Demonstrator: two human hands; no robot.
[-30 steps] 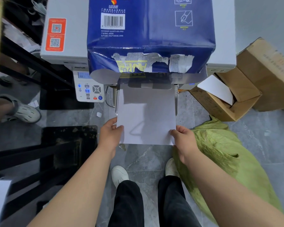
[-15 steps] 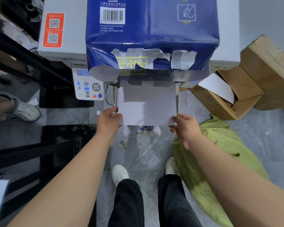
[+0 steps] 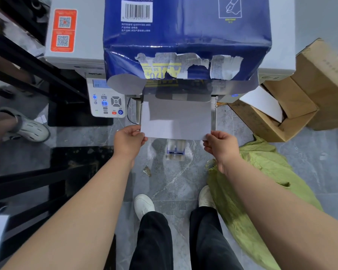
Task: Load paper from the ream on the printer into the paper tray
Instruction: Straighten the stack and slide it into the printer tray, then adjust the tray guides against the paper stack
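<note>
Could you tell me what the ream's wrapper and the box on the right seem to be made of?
The ream wrapper looks like glossy coated paper: blue, shiny highlights, with a torn edge showing white fibre. The box appears to be plain brown corrugated cardboard, matte, with open folded flaps; its fluting is not visible, so corrugated is a guess.

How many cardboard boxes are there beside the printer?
2. An open cardboard box lies on the floor right of the printer; a closed cardboard box stands right behind it. Others may be out of frame.
</note>
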